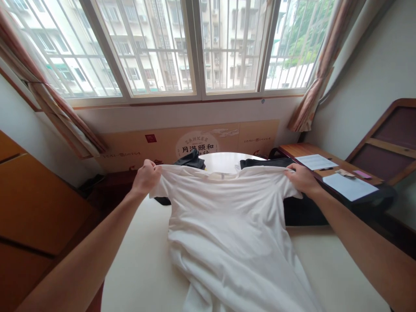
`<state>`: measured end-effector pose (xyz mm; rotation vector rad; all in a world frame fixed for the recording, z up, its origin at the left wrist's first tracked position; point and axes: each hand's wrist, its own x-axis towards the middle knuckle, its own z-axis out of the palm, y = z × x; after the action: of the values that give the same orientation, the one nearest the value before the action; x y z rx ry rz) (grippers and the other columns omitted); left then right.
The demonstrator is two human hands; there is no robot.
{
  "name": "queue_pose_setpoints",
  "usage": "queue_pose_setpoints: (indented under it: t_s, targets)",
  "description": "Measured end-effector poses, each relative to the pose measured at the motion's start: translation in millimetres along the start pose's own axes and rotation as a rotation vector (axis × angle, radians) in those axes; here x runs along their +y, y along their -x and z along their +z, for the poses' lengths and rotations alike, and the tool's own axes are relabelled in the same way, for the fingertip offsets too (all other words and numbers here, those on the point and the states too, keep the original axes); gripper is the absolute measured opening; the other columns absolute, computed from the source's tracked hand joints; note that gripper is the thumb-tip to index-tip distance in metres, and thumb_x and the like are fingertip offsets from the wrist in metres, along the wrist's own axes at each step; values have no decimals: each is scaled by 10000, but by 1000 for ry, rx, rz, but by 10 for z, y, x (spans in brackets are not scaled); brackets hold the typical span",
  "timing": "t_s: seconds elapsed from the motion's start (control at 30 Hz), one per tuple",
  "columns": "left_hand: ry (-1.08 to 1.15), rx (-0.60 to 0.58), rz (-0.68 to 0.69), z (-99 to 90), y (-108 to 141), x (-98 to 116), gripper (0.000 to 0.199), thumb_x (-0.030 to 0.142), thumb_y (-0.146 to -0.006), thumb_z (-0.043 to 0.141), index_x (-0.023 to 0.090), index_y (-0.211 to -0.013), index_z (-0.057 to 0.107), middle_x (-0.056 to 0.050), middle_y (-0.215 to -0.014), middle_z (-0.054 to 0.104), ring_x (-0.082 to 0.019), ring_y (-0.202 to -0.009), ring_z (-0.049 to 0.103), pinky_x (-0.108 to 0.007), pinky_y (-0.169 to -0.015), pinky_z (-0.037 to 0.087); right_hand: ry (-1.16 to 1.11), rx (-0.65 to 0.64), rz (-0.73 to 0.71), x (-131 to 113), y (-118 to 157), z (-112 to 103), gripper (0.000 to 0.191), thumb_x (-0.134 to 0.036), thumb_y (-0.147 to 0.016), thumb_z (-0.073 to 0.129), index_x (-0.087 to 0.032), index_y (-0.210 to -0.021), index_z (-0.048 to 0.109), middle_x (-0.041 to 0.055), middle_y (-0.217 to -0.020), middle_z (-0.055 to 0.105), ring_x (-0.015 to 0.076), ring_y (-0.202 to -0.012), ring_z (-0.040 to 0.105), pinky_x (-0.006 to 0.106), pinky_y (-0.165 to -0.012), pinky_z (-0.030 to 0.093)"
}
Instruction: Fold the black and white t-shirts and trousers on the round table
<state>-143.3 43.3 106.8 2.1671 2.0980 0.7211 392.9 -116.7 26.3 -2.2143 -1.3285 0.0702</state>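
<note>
Head view: the white T-shirt [227, 212] is stretched between the two grips, its body falling nearer the wearer, over a white table [136, 255]. Left hand [149, 177] pinches the top edge at one sleeve; right hand [300, 177] pinches the opposite sleeve. Fabric judged light, soft, limp, not fragile, liable to crease; shoulder or sleeve edges judged sound holding points. Dark clothing [303, 213] lies just below the right grip.

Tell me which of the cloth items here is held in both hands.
The white T-shirt, stretched between the left hand and right hand. The dark cloth items lie on the table, gripped by neither.
</note>
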Motion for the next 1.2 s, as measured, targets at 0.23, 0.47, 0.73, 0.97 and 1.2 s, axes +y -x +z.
queue_pose_setpoints:
  t_s: [0.23,0.47,0.73,0.97,1.2]
  targets:
    - [-294,-110,-57,160,-288,141,429,236,-879,576,40,-1259,595,-314,-1288,651,-461,-1238,617,-515,-1011,478,271,-227,6,-67,-234,-71,278,-285,-842,672,-169,-1089,727,158,-1137,761,323,-1031,702,378,-850,509]
    - [-60,-249,551,716,-242,789,400,92,-871,476,182,-1190,700,-127,-1290,684,-275,-1176,660,-359,-1043,481,284,-195,-263,-903,-240,400,427,-407,-1043,462,-217,-1386,629,140,-1446,636,326,-1337,539,455,-1058,428]
    - [4,-371,477,1146,-472,982,127,152,-773,684,125,-870,761,-167,-938,775,-321,-912,717,-358,-863,527,304,-278,-250,-1224,-352,832,277,-310,-933,629,-174,-1158,715,191,-1296,670,364,-1239,550,458,-1002,427]
    - [95,-224,387,1017,-711,1090,250,111,-797,577,116,-975,753,-154,-1041,765,-292,-1004,680,-335,-878,502,245,-223,-165,-1305,-630,694,339,-232,-974,501,-139,-1293,563,198,-1217,718,338,-1131,641,429,-950,446]
    - [156,-193,369,1075,-651,1415,403,150,-848,585,55,-1237,634,-221,-1325,650,-285,-1226,611,-352,-1068,466,218,-79,-69,-1602,-704,648,552,-422,-1035,510,-50,-1439,447,302,-1442,571,448,-1373,460,583,-1084,372]
